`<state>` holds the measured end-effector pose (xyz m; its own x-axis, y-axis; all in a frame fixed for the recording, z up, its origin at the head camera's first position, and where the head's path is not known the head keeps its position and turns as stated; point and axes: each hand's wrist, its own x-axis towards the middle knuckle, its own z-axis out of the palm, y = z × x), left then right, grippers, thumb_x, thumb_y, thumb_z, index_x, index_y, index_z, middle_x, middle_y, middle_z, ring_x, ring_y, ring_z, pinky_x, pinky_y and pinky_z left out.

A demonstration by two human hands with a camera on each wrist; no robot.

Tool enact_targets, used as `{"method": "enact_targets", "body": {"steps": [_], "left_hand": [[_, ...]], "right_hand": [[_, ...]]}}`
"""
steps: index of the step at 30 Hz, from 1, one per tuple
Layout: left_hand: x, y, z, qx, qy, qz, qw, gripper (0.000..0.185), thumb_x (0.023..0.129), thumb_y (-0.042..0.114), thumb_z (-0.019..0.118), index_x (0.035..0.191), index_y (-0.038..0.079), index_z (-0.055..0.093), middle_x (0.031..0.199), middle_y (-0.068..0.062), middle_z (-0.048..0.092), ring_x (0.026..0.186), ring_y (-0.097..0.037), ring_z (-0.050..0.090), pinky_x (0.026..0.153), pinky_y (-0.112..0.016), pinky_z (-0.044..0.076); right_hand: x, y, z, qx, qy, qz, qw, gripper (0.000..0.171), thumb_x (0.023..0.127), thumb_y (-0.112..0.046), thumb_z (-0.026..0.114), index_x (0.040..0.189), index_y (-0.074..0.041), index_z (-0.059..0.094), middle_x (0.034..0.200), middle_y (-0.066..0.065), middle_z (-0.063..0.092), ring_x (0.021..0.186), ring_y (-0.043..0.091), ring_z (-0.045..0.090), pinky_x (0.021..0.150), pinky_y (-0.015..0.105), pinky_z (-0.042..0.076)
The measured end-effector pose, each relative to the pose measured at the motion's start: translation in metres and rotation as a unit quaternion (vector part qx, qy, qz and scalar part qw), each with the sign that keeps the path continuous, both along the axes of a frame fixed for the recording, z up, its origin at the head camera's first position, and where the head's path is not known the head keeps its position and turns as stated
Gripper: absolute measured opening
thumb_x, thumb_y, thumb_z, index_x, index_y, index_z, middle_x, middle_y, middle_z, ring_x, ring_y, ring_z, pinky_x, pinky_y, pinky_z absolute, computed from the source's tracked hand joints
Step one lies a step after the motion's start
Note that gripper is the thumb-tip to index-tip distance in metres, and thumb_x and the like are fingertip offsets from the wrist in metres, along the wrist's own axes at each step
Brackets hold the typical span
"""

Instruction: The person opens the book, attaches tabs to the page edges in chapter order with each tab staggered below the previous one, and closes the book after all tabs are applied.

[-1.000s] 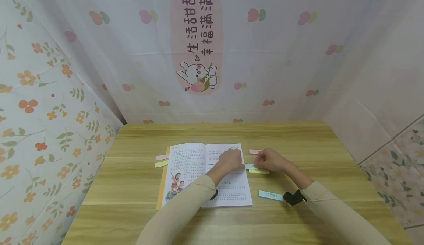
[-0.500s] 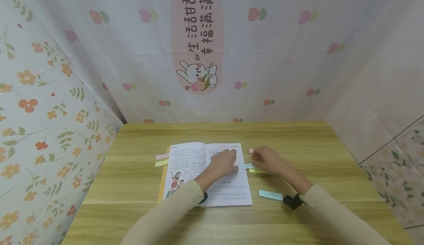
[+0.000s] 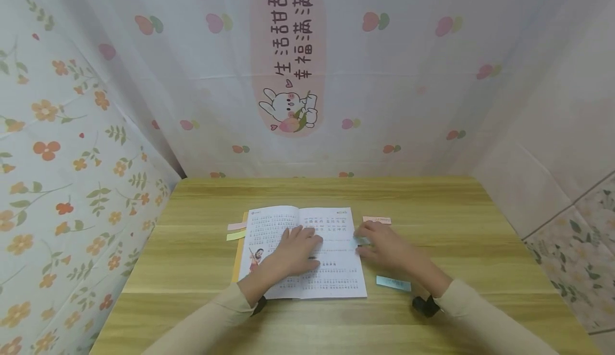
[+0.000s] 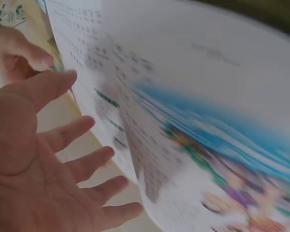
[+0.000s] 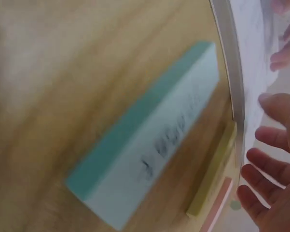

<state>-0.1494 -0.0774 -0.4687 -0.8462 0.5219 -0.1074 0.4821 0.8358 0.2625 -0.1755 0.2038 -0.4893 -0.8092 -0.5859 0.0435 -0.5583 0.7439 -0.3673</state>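
Observation:
An open book lies on the table, with printed text and a picture on its pages. My left hand is over the middle of the book, fingers spread; in the left wrist view that hand appears beside the pages, holding nothing. At the book's right edge is my right hand, fingers loosely extended around a pale blue sticky tab there. Whether they touch it, I cannot tell. In the right wrist view a blue sticky-note pad lies near the right hand, with a yellow pad beyond.
A pink sticky-note pad lies behind my right hand, and the blue pad in front of it. Pink and yellow tabs stick out from the book's left side. A patterned curtain hangs behind the table.
My left hand has moved left and nearer, from the book's right edge to its middle, and its fingers have spread. The right hand's bent fingers have straightened near the blue tab.

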Motion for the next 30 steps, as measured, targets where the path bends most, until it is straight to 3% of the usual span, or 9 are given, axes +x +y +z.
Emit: {"method": "enact_targets", "body": {"steps": [3,9,14,18,25,30], "left_hand": [[0.010,-0.016,0.001,-0.017,-0.024,0.007,0.9995,0.059,0.091,0.040,0.074,0.143,0.017,0.058,0.157,-0.014,0.039,0.145,-0.046,0.027,0.111,-0.068,0.022],[0.032,-0.045,-0.002,-0.020,-0.042,0.013,0.9988,0.071,0.094,0.046,0.070,0.153,0.015,0.046,0.164,-0.016,0.025,0.147,-0.050,0.018,0.111,-0.069,0.021],[0.044,-0.066,-0.009,-0.005,-0.043,0.029,0.9987,0.076,0.097,0.050,0.064,0.159,0.014,0.037,0.166,-0.016,0.018,0.146,-0.052,0.016,0.109,-0.072,0.022],[0.047,-0.083,-0.014,0.009,-0.055,0.069,0.9961,0.078,0.097,0.049,0.064,0.159,0.012,0.035,0.165,-0.020,0.019,0.145,-0.054,0.016,0.108,-0.072,0.022],[0.050,-0.106,-0.012,0.020,-0.063,0.167,0.9838,0.094,0.092,0.057,0.067,0.154,-0.005,0.035,0.152,-0.043,0.024,0.136,-0.064,0.027,0.102,-0.070,0.034],[0.050,-0.114,-0.012,0.048,-0.066,0.192,0.9779,0.104,0.089,0.061,0.069,0.153,-0.011,0.030,0.144,-0.049,0.028,0.134,-0.065,0.028,0.101,-0.068,0.037]], "right_hand": [[0.007,-0.003,-0.003,0.020,0.008,0.015,1.000,0.043,0.097,-0.035,0.071,0.130,-0.008,0.066,0.134,0.007,0.058,0.123,0.024,0.053,0.104,0.045,0.044],[0.017,-0.005,-0.008,0.053,0.068,0.069,0.994,0.059,0.100,-0.044,0.063,0.139,0.000,0.059,0.145,0.019,0.052,0.133,0.036,0.049,0.108,0.051,0.040],[0.024,-0.004,-0.014,0.081,0.063,0.081,0.991,0.071,0.104,-0.053,0.050,0.151,0.001,0.045,0.155,0.021,0.040,0.141,0.036,0.040,0.111,0.049,0.035],[0.027,-0.003,-0.016,0.085,0.057,0.085,0.991,0.073,0.105,-0.052,0.047,0.154,0.002,0.040,0.159,0.021,0.034,0.143,0.038,0.035,0.112,0.052,0.034],[0.029,-0.002,-0.017,0.080,0.053,0.090,0.991,0.071,0.106,-0.048,0.049,0.154,0.002,0.038,0.159,0.022,0.032,0.144,0.039,0.033,0.112,0.055,0.033],[0.030,-0.001,-0.016,0.078,0.047,0.090,0.992,0.070,0.105,-0.046,0.051,0.155,0.002,0.037,0.160,0.022,0.031,0.144,0.039,0.033,0.111,0.056,0.032]]}}
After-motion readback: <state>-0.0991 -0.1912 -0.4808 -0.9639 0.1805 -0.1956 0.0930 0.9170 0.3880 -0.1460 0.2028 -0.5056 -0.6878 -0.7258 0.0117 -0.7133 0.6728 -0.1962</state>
